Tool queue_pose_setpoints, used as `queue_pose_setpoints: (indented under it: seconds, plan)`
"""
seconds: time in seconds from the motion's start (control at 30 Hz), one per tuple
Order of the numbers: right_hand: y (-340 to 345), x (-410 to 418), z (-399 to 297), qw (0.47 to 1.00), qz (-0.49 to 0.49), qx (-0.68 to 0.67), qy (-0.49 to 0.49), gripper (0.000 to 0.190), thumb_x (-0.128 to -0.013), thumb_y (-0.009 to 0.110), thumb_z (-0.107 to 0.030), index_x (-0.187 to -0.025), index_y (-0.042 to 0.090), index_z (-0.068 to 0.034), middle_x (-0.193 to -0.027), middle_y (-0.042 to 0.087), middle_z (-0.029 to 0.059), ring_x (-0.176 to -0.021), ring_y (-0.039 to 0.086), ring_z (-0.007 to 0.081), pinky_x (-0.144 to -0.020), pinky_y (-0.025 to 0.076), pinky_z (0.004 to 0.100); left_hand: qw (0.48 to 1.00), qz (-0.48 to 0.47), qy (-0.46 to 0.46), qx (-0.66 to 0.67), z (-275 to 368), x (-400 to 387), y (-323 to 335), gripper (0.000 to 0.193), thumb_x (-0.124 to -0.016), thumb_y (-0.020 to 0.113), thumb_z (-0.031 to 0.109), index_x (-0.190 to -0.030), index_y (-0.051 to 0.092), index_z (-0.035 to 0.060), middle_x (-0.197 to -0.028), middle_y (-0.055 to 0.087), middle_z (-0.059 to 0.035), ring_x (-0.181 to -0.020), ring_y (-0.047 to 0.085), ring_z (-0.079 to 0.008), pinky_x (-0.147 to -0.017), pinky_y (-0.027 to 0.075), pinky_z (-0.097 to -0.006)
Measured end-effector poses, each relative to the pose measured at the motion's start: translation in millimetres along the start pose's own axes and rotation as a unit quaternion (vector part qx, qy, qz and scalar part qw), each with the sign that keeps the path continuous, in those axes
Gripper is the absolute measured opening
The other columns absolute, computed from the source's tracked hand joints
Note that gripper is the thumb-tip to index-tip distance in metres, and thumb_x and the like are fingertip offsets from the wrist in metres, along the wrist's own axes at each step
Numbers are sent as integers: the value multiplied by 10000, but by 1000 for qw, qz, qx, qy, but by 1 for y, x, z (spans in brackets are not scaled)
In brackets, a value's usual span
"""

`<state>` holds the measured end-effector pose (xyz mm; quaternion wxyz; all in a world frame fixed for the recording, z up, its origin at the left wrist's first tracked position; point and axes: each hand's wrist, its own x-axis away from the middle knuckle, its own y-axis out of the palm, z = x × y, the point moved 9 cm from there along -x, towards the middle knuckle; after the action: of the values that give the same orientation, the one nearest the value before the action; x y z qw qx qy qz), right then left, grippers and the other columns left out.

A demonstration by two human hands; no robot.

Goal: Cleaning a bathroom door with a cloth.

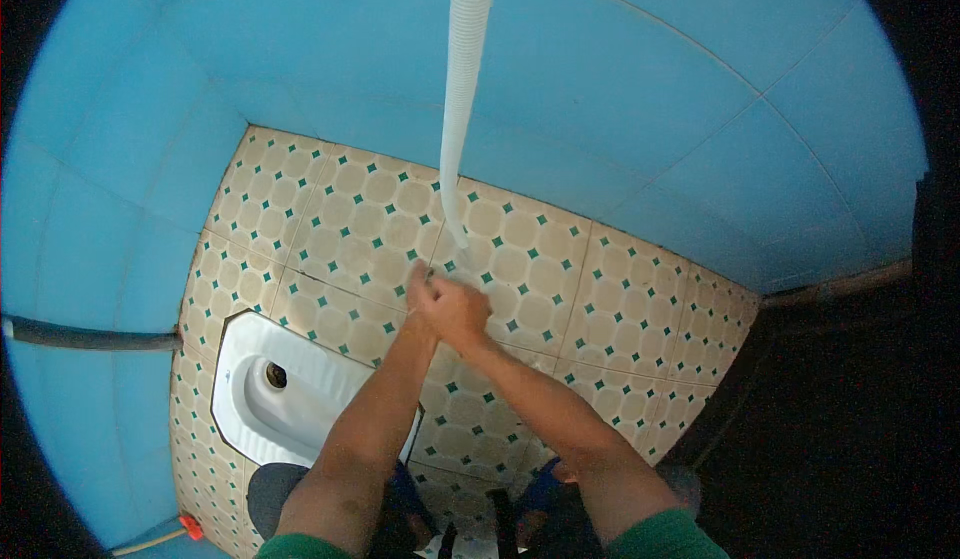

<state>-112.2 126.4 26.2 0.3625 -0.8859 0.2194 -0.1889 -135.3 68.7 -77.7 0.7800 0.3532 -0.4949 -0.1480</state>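
My left hand (422,293) and my right hand (459,311) are pressed together in front of me, blurred, above the tiled floor (517,274). Something small and dark shows near the fingertips, too blurred to name. Just beyond the hands hangs a white corrugated hose (465,71), whose lower end is close to the fingers without plain contact. How the fingers are closed, and on what, cannot be made out. A white ceramic squat toilet (300,349) is set in the floor to the left of my forearms.
Blue wall panels (337,41) rise at the far side and the left. A dark pipe (97,334) runs along the left wall. A red fitting (191,527) on a thin hose lies at the lower left. The right side is dark.
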Motion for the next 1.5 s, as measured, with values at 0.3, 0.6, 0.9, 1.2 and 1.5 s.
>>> queue_pose_setpoints:
  seconds: [0.3,0.6,0.9,1.2,1.5]
  plan:
    - [-4,2,1,997,58,-33,41,492,-941,483,-454,-769,670,-33,-772,668,196,-731,641,392,-702,484,467,996,45,21,-74,-26,15,31,499,-1017,417,411,-1312,470,12,-1291,533,-136,-1100,549,-310,-932,461,-446]
    - [-3,-60,130,855,-71,-419,297,570,-945,513,-528,-1127,638,-3,-978,652,112,-875,630,261,-795,502,430,995,-69,16,67,15,5,31,491,-1023,447,382,-1356,417,22,-1292,533,-133,-1170,532,-300,-1015,428,-470]
    - [6,-68,108,766,-108,-605,189,384,-981,574,-269,-1247,492,-4,-1186,575,98,-1035,600,197,-831,528,337,993,-90,69,-14,39,-7,-9,365,-978,504,151,-1305,452,-4,-1281,542,-177,-1163,557,-328,-991,478,-479]
    - [31,-19,70,784,14,-589,194,335,-987,516,-363,-1125,571,-64,-1116,593,84,-1015,602,260,-779,505,418,975,72,116,-176,33,8,7,362,-1019,441,273,-1313,477,65,-1218,572,-112,-1104,574,-255,-954,484,-414]
    - [-33,-41,51,991,96,-73,54,404,-934,493,-416,-957,672,-54,-917,653,234,-829,626,440,-715,475,524,998,9,2,-58,-33,-6,18,436,-1019,381,385,-1199,519,13,-1125,605,-108,-990,601,-253,-864,507,-390]
